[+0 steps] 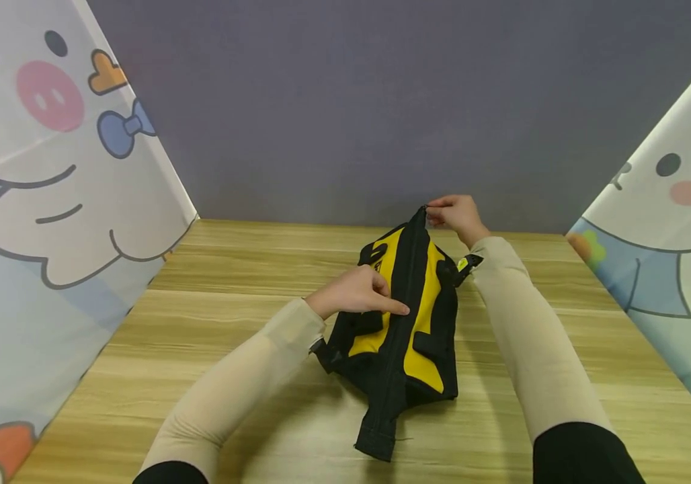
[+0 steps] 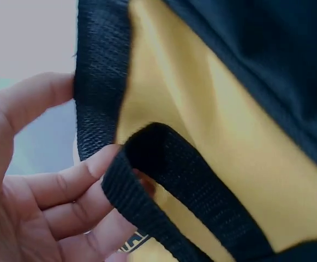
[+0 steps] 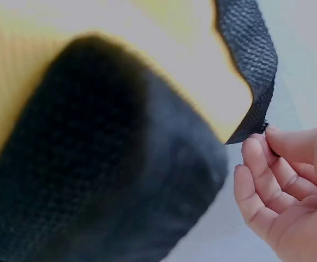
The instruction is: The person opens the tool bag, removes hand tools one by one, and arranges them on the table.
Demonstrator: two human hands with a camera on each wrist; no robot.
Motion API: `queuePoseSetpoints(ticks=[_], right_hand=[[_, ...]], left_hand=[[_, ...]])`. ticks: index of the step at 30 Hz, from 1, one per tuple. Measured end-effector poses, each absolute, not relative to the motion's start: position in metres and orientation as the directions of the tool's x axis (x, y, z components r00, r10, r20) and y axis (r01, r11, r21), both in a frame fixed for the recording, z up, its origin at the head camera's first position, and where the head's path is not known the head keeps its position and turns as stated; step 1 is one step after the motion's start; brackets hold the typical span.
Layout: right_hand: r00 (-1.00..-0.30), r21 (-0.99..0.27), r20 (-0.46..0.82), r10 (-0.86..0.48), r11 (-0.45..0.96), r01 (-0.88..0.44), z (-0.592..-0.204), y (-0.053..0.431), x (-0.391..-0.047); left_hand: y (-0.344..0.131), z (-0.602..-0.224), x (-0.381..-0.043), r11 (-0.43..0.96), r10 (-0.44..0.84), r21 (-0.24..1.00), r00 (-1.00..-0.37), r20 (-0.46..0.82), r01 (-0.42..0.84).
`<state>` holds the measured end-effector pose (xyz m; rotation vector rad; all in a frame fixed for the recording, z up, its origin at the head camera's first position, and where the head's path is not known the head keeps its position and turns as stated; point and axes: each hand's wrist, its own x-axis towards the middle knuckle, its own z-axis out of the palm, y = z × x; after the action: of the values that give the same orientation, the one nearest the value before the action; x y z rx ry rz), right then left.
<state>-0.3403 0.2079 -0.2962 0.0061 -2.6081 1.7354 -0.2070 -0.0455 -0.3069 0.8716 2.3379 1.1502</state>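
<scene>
A black and yellow tool bag (image 1: 423, 359) lies lengthwise on the table, with a black zipper strip (image 1: 407, 269) running along its top. My left hand (image 1: 360, 290) is at the middle of the bag, its thumb and fingers holding the strip's edge. In the left wrist view, some of those fingers (image 2: 87, 204) pass beside a black webbing handle (image 2: 202, 185). At the far end my right hand (image 1: 457, 216) pinches the small dark zipper pull (image 3: 265, 126), mostly hidden between thumb and fingertips. The near end of the strip hangs out past the bag as a loose tab (image 1: 376, 440).
The bag rests on a wood-grain table (image 1: 200, 336). A grey panel (image 1: 345, 107) rises behind it, close to the right hand. Cartoon-printed sheets stand at the left (image 1: 79, 215) and right (image 1: 684, 222).
</scene>
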Motion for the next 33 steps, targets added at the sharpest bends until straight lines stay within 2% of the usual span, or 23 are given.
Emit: queuePoseSetpoints(ticks=[6, 13, 18, 23, 33], right_hand=[[-0.997, -0.973, -0.082, 0.011, 0.216, 0.082, -0.296, 0.207, -0.340], [-0.991, -0.986, -0.135, 0.003, 0.102, 0.134, -0.295, 0.207, -0.338], [-0.985, -0.985, -0.171, -0.009, 0.023, 0.171, -0.295, 0.207, -0.335], [-0.979, -0.980, -0.193, -0.060, 0.057, 0.189, -0.293, 0.207, -0.332], [-0.966, -0.971, -0.205, -0.159, 0.154, 0.180, -0.283, 0.206, -0.328]], left_hand=[[-0.051, -0.309, -0.208, 0.434, 0.677, 0.873, -0.719, -0.154, 0.222], [-0.051, -0.306, -0.206, 0.402, 0.707, 0.866, -0.702, -0.087, 0.297], [-0.049, -0.304, -0.206, 0.410, 0.708, 0.865, -0.699, -0.103, 0.288], [-0.049, -0.308, -0.206, 0.378, 0.713, 0.885, -0.696, -0.090, 0.273], [-0.050, -0.312, -0.206, 0.306, 0.676, 0.914, -0.737, -0.012, 0.266]])
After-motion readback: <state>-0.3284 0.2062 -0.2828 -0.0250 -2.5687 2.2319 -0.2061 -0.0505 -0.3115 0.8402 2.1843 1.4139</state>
